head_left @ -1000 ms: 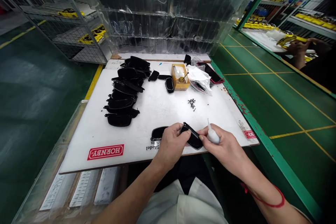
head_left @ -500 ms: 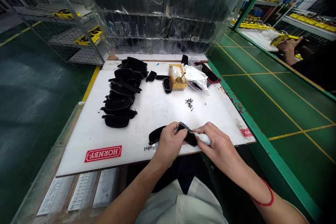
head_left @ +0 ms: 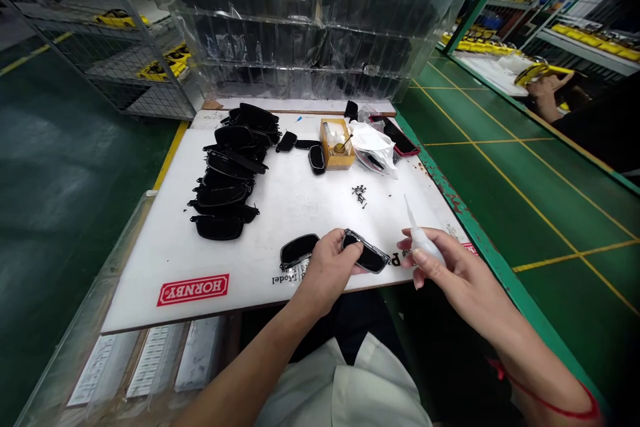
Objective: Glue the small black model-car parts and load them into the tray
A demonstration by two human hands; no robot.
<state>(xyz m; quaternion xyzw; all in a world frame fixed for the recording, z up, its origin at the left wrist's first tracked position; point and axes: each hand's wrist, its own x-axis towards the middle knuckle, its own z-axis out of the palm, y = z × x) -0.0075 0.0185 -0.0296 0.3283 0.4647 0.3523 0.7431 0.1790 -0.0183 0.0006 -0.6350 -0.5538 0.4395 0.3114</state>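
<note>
My left hand (head_left: 332, 268) pinches a black, frame-edged panel (head_left: 369, 255) with a dark glossy face, thumb on top, just above the table's front edge. To the right, my right hand (head_left: 450, 260) is closed around a small white squeeze bottle (head_left: 425, 244), apart from the panel. Its thin nozzle points upward. A similar black panel (head_left: 300, 250) lies beside my left hand, partly covered by it. Beyond both hands sits a little heap of tiny dark parts (head_left: 359, 195).
Stacked black panels (head_left: 230, 183) cover the left side of the white board (head_left: 280, 207). A small yellow box (head_left: 338, 159) stands at the back beside white paper (head_left: 373, 145) and a phone (head_left: 400, 137). Clear-wrapped stacked boxes (head_left: 300, 27) rise behind. A co-worker's hand (head_left: 547, 90) shows at far right.
My right hand has drawn the bottle away from the panel to the right and tipped its nozzle upward. My left hand still holds the panel, whose face now shows more.
</note>
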